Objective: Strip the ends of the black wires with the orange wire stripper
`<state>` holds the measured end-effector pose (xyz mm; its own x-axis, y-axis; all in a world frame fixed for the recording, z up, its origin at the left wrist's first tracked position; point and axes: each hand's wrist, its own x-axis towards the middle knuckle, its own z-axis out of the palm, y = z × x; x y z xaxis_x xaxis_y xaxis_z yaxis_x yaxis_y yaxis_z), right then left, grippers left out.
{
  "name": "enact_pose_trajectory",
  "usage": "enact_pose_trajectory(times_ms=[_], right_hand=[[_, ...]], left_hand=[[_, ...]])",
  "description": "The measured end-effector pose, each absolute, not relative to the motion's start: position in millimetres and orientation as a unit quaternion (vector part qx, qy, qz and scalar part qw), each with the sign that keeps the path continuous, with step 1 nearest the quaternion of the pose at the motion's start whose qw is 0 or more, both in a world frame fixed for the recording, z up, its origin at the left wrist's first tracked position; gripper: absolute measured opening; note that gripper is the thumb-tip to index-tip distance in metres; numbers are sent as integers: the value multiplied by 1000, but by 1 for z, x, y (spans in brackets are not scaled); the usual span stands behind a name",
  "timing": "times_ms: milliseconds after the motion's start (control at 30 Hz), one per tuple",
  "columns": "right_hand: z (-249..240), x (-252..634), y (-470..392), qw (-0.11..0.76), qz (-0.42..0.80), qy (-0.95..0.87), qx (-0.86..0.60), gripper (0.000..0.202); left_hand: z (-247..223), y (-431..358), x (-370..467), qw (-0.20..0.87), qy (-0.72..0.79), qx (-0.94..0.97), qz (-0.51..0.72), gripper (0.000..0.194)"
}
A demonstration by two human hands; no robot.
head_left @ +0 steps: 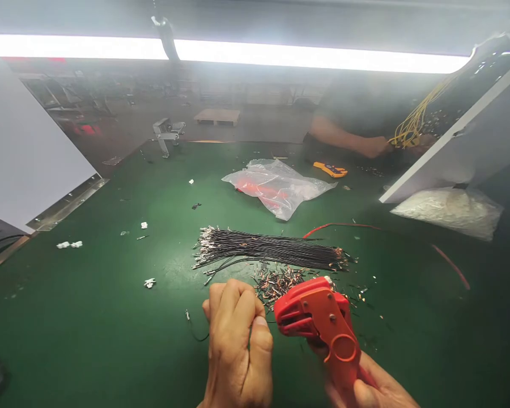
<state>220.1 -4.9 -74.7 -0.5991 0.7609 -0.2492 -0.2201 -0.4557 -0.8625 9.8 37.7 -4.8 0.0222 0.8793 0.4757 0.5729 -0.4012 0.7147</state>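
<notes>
My right hand point(372, 385) grips a red wire stripper point(323, 317) whose jaws face left. Pinched in my closed left hand point(238, 340) is a thin black wire point(198, 337); one end, with a metal terminal, curls out to the left. A short bit of its other end shows between my fingers and the jaws; whether it touches them I cannot tell. Beyond my hands lies a bundle of black wires point(263, 247), terminals at the left and copper ends at the right. Cut-off scraps of wire point(276, 281) are heaped between the bundle and the stripper.
Behind the bundle lies a clear plastic bag point(280, 187) with something red inside, near an orange-yellow tool point(330, 169). White connectors point(149, 283) dot the green table point(110, 340). Another bag point(450, 212) rests by the right panel. Across the table, a person's arm point(348, 136) reaches toward yellow wires point(412, 124).
</notes>
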Motion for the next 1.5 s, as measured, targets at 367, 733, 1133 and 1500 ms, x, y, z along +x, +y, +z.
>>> enact_pose_trajectory(times_ms=[367, 733, 1133, 1500], right_hand=[[-28, 219, -1, 402, 819, -314, -263, 60], [0, 266, 11, 240, 397, -738, -490, 35], [-18, 263, 20, 273, 241, -708, -605, 42], [-11, 209, -5, 407, 828, -241, -302, 48]], left_hand=[[-18, 45, 13, 37, 493, 715, 494, 20], [-20, 59, -4, -130, 500, 695, 501, 17], [-20, 54, 1, -113, 431, 749, 491, 26], [-16, 44, 0, -145, 360, 811, 438, 29]])
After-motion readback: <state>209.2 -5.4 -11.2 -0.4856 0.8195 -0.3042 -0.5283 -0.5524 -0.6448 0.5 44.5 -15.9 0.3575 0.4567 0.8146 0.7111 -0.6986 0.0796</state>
